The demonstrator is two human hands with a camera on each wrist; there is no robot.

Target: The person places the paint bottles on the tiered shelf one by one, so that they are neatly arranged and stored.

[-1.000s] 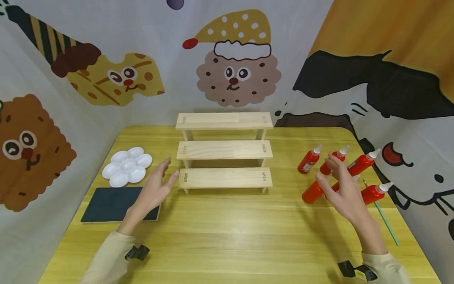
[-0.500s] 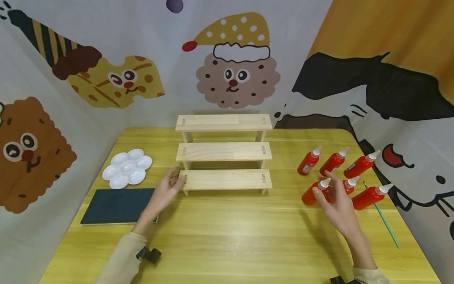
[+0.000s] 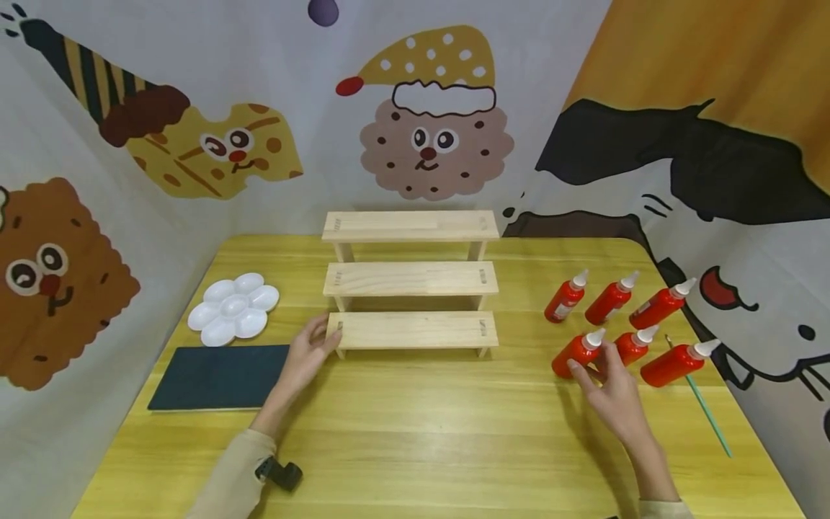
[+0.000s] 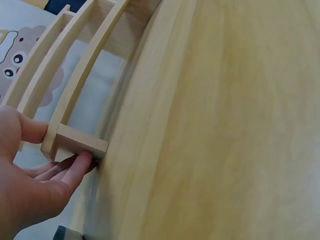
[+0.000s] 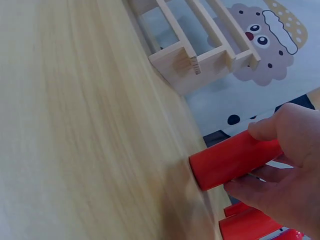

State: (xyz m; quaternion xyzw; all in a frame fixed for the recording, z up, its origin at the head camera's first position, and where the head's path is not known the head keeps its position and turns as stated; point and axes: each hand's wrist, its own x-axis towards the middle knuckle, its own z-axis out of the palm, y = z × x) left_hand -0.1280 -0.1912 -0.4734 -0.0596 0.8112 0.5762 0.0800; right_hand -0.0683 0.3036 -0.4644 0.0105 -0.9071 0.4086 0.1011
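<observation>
A three-tier wooden step shelf [image 3: 411,331] stands at the middle back of the table. My left hand [image 3: 305,358] holds the left end of its lowest tier. In the left wrist view, the thumb lies on the board and the fingers reach the leg [image 4: 80,141] below. Over on the right, my right hand [image 3: 614,398] grips a red squeeze bottle [image 3: 572,356] with a white nozzle, the front left one of a group. The right wrist view shows thumb and fingers on either side of this bottle [image 5: 230,159], its base close over the table.
Several more red bottles [image 3: 607,303] stand behind and beside the held one. A green paintbrush [image 3: 708,412] lies at the far right. On the left are a white flower-shaped palette [image 3: 233,308] and a dark flat board [image 3: 210,378]. A printed curtain [image 3: 272,43] hangs behind.
My left hand has moved right and taken hold of the shelf's lowest tier. My right hand has come down and left, and its fingers have closed around the front left red bottle.
</observation>
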